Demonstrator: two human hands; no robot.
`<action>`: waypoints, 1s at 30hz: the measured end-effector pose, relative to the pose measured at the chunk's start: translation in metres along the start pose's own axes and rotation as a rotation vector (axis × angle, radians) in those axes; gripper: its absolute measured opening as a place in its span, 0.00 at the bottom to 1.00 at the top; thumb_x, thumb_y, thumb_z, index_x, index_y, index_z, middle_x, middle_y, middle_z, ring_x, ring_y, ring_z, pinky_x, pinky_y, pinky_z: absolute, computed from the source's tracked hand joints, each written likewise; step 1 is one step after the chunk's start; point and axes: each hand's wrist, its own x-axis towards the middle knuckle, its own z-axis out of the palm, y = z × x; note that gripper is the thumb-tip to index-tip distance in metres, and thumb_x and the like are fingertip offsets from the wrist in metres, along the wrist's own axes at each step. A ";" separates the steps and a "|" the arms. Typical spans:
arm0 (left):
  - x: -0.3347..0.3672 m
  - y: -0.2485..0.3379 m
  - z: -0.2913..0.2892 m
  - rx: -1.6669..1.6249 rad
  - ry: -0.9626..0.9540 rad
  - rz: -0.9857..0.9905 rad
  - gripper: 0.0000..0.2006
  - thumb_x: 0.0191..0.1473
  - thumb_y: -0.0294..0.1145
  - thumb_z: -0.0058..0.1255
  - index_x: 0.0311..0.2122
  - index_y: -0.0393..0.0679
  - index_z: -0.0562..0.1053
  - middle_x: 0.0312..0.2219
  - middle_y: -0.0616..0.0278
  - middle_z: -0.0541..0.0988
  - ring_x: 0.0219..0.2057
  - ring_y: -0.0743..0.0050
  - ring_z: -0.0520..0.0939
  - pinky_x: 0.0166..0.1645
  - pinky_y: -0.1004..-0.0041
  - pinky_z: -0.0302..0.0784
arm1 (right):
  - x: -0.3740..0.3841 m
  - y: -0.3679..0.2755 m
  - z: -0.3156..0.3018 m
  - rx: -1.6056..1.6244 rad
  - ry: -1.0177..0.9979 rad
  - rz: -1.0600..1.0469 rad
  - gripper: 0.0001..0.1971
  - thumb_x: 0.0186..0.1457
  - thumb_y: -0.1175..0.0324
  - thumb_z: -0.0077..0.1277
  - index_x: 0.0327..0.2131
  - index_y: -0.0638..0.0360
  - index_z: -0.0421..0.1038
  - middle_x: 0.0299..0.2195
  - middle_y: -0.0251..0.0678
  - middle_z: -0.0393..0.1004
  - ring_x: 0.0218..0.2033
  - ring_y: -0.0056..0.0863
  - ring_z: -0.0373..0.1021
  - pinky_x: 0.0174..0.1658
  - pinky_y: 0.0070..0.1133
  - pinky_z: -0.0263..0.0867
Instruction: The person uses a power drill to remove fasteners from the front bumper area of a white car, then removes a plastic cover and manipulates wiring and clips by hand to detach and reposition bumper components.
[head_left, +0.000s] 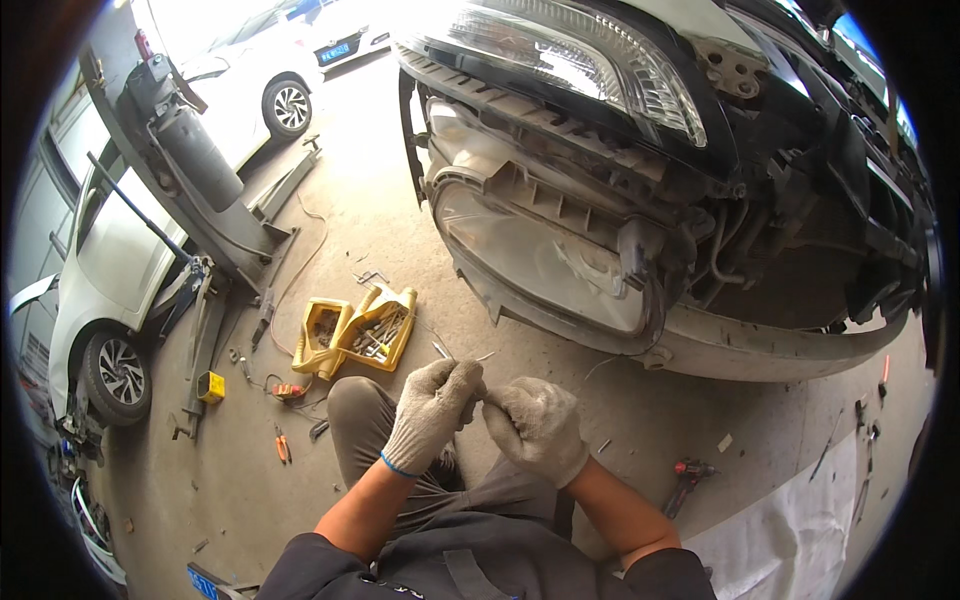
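Both of my hands wear off-white knitted work gloves and meet in front of my knees. My left hand [432, 408] is closed in a pinch, and a thin wire-like piece [441, 349] with pale ends sticks up past its fingers. Fingertips nearly touching the left ones, my right hand [540, 424] is also closed; whatever lies in it is hidden by the glove. Ahead of them is the opened front of a car, with a detached headlight [545, 262] low against the bumper beam and another headlight [570, 65] above it.
A yellow tool case [400, 345] with small tools lies open at left. Orange-handled pliers [283, 445], a yellow box [211, 387] and a red meter-like device [288, 391] lie nearby. At right are a red-black power drill [690, 482] and a white sheet [780, 530]. A lift post [160, 150] stands behind.
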 end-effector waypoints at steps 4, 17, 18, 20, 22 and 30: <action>0.000 -0.003 0.003 -0.022 -0.033 0.002 0.19 0.64 0.43 0.47 0.30 0.36 0.76 0.19 0.67 0.74 0.20 0.84 0.71 0.25 0.79 0.66 | -0.002 0.002 0.005 -0.042 0.054 0.006 0.04 0.47 0.71 0.56 0.29 0.55 0.75 0.21 0.38 0.71 0.23 0.42 0.71 0.28 0.35 0.66; 0.031 -0.010 -0.040 -0.632 -0.023 0.339 0.32 0.53 0.24 0.50 0.64 0.42 0.58 0.48 0.47 0.74 0.38 0.70 0.80 0.41 0.74 0.78 | -0.014 0.010 -0.002 0.283 0.027 0.299 0.05 0.46 0.75 0.52 0.28 0.64 0.76 0.23 0.41 0.75 0.23 0.28 0.72 0.29 0.23 0.68; 0.029 -0.004 -0.042 -0.612 0.014 0.363 0.30 0.53 0.23 0.50 0.62 0.41 0.60 0.46 0.48 0.75 0.37 0.71 0.80 0.41 0.74 0.78 | -0.017 0.013 -0.004 0.299 0.002 0.334 0.06 0.47 0.74 0.52 0.29 0.64 0.76 0.23 0.42 0.75 0.23 0.27 0.73 0.29 0.23 0.68; 0.030 0.001 -0.048 -0.538 0.050 0.388 0.24 0.54 0.25 0.51 0.57 0.39 0.65 0.42 0.51 0.77 0.35 0.70 0.80 0.40 0.73 0.77 | -0.020 0.017 -0.005 0.344 -0.023 0.390 0.07 0.48 0.72 0.53 0.30 0.64 0.77 0.22 0.41 0.75 0.23 0.24 0.72 0.29 0.22 0.67; 0.033 -0.003 -0.059 -0.432 0.046 0.385 0.18 0.55 0.28 0.52 0.52 0.38 0.70 0.38 0.54 0.79 0.33 0.69 0.80 0.39 0.71 0.77 | -0.022 0.019 -0.004 0.399 -0.022 0.436 0.06 0.48 0.73 0.53 0.29 0.65 0.76 0.20 0.39 0.73 0.22 0.19 0.70 0.28 0.21 0.66; 0.042 -0.024 -0.057 -0.812 -0.305 0.351 0.19 0.63 0.48 0.44 0.24 0.46 0.64 0.20 0.61 0.71 0.25 0.65 0.71 0.41 0.59 0.71 | -0.029 0.024 -0.006 0.619 -0.085 0.654 0.07 0.51 0.73 0.51 0.28 0.67 0.76 0.23 0.30 0.76 0.26 0.15 0.69 0.31 0.18 0.66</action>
